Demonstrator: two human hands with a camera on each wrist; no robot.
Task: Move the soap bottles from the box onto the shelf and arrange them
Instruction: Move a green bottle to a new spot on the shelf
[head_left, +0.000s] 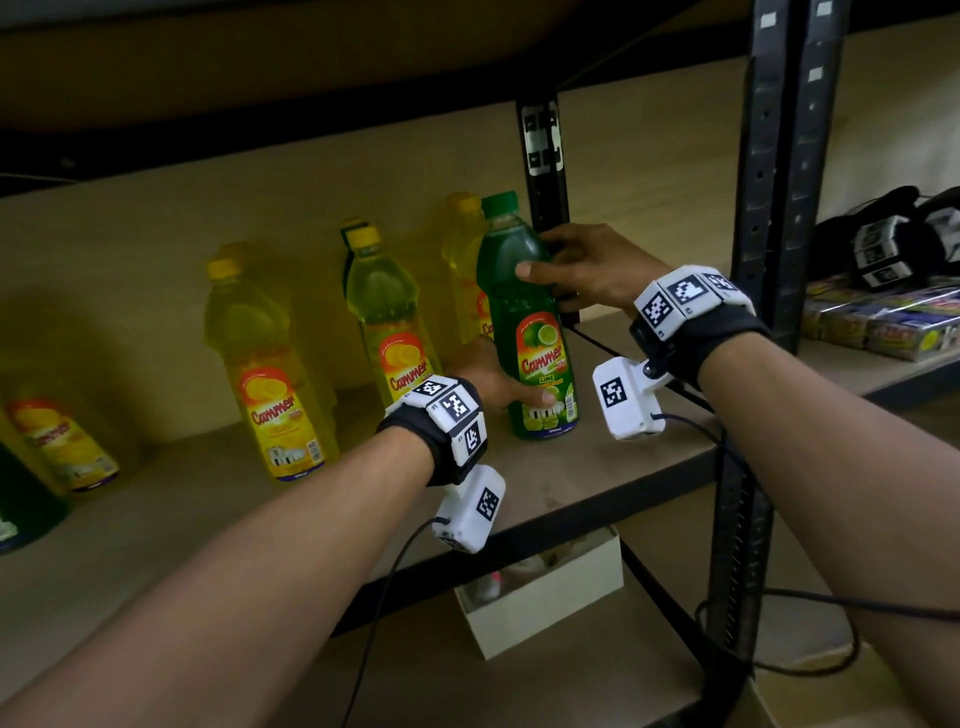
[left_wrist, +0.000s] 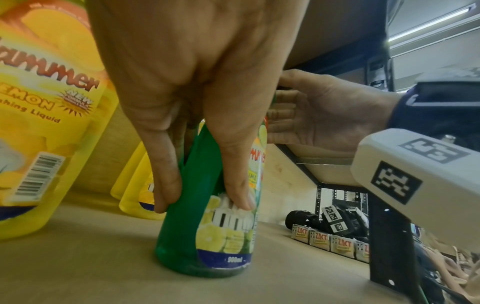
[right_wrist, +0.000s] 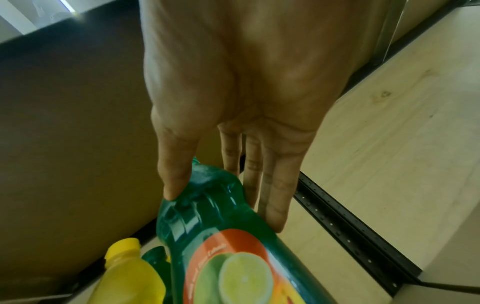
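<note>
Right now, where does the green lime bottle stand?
In the head view the green lime bottle stands upright at the right end of the shelf, before a yellow bottle, held by both hands.

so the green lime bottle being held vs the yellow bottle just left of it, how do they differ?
The green lime bottle has green liquid and a green cap; the yellow lemon bottle has yellow liquid and a yellow cap. The green one is gripped by the left hand low down and the right hand at the shoulder; the yellow one is untouched. The green one stands nearer the shelf front. Both are upright, same shape, Cammer labels.
</note>
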